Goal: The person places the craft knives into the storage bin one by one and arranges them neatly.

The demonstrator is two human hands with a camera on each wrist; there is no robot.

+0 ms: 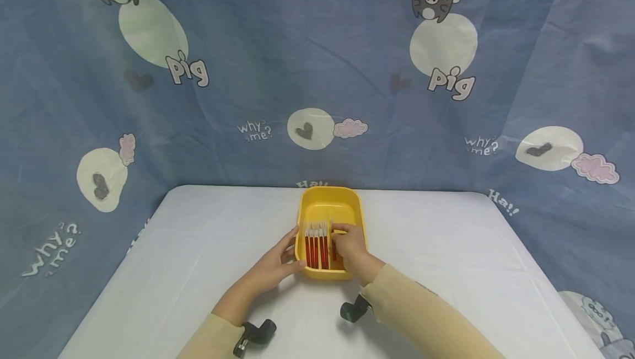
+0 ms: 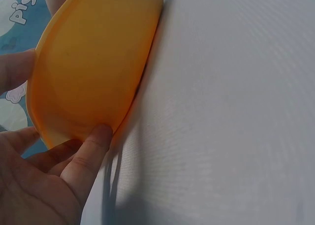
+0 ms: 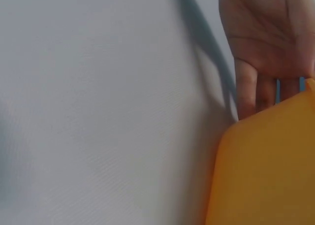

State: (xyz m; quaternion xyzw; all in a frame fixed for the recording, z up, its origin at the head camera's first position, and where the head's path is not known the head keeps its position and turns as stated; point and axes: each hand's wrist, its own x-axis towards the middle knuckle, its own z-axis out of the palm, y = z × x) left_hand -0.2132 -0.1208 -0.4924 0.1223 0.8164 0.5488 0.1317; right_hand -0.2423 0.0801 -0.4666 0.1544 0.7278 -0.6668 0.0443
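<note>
A yellow tray [image 1: 330,193] stands on the white table, holding several paintbrushes [image 1: 316,250] with red handles and pale upper ends, side by side at its near left. My left hand [image 1: 272,268] grips the tray's near left side; in the left wrist view its thumb [image 2: 93,156] rests against the outer wall and other fingers reach the rim. Inside the tray, my right hand [image 1: 351,247] pinches another red-handled paintbrush [image 1: 334,251], set a little right of the row and partly hidden by the fingers. In the right wrist view the tray wall [image 3: 268,171] hides the fingertips.
A white-covered table [image 1: 223,221] extends around the tray, its far edge just behind it. Behind and at the sides hangs a blue printed cloth [image 1: 347,72]. Black wrist-camera mounts [image 1: 258,332] sit under both forearms, close above the table.
</note>
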